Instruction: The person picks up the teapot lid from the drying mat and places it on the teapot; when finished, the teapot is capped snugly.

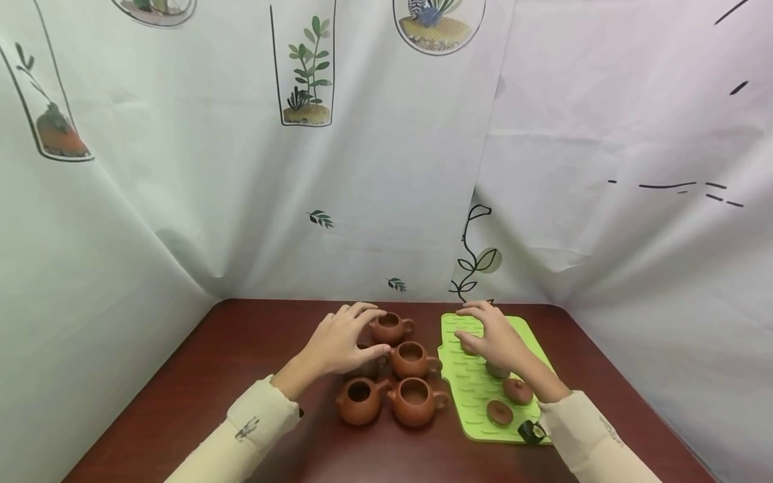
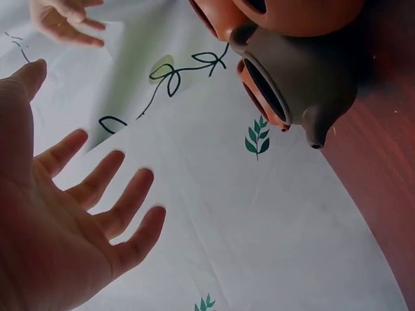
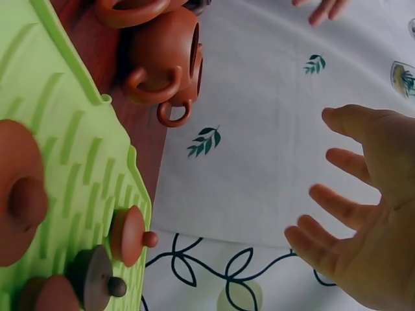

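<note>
In the head view my left hand is raised over a group of small clay teapots without lids, its fingers apart and holding nothing. Reddish-brown pots include a rear one, a middle one and a front one. A dark brown teapot shows fully in the left wrist view; in the head view my left hand partly covers it. My right hand, also with nothing in it, hovers over a green ridged mat. On that mat lie reddish lids and a dark lid.
All this stands on a dark red wooden table. White cloth printed with plants closes off the back and both sides. A small black object is at my right cuff, over the mat's front edge.
</note>
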